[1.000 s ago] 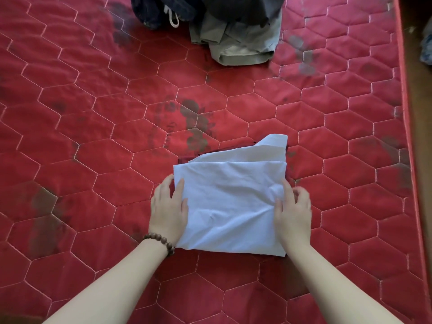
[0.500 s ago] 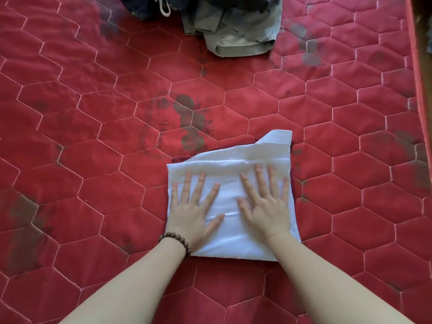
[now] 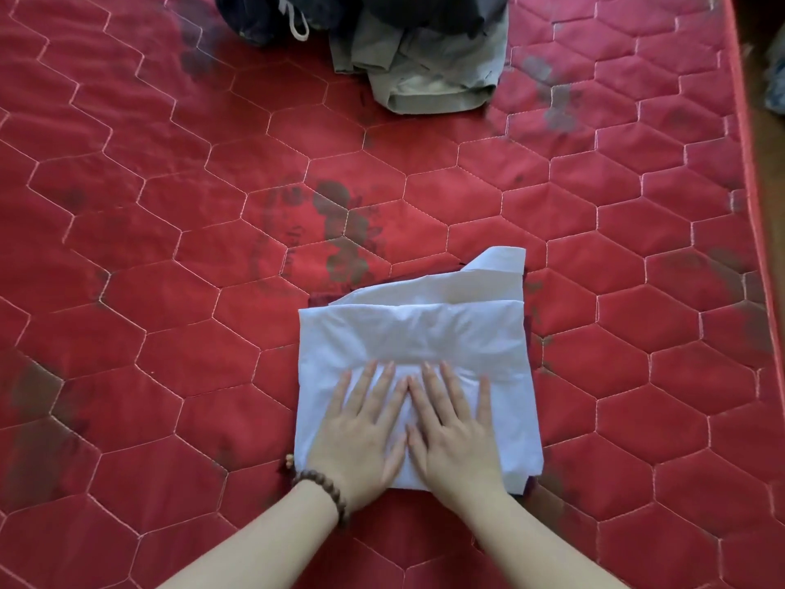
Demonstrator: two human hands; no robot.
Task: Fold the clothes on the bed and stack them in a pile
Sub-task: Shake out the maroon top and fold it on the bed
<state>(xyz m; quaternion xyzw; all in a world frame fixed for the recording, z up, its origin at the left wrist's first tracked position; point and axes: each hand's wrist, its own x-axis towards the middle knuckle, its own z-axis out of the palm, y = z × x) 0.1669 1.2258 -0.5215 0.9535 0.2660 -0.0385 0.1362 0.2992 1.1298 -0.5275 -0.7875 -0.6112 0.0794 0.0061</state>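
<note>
Nearest the bed's near edge, both hands lie flat with straight, spread fingers on a folded white garment (image 3: 418, 346). The left hand (image 3: 361, 435), with a beaded bracelet (image 3: 323, 493) at its wrist, and the right hand (image 3: 452, 431) sit side by side, index fingers almost touching, palms pressing the near half of the cloth; neither grips anything. The white garment rests a little right of the middle of the red quilted mattress (image 3: 148, 269), toward its near edge, folded into a rough rectangle. Its far fold is untidy: a loose corner sticks up at the far right and an under-layer shows along the far side. A thin dark red strip (image 3: 325, 298) peeks out under its far left edge and along its right side, which looks like another folded item beneath, so the white piece probably tops a started pile, though I cannot tell how many pieces lie under it.

Farther off, at the mattress's far edge, an unfolded heap waits: a grey-green garment (image 3: 429, 78), crumpled, and beside it to the left a dark garment with a white drawstring (image 3: 255, 14), both partly cut off by the frame.

By my reading, the white piece is folded and being smoothed; at least those two far garments remain to be folded and stacked.
</note>
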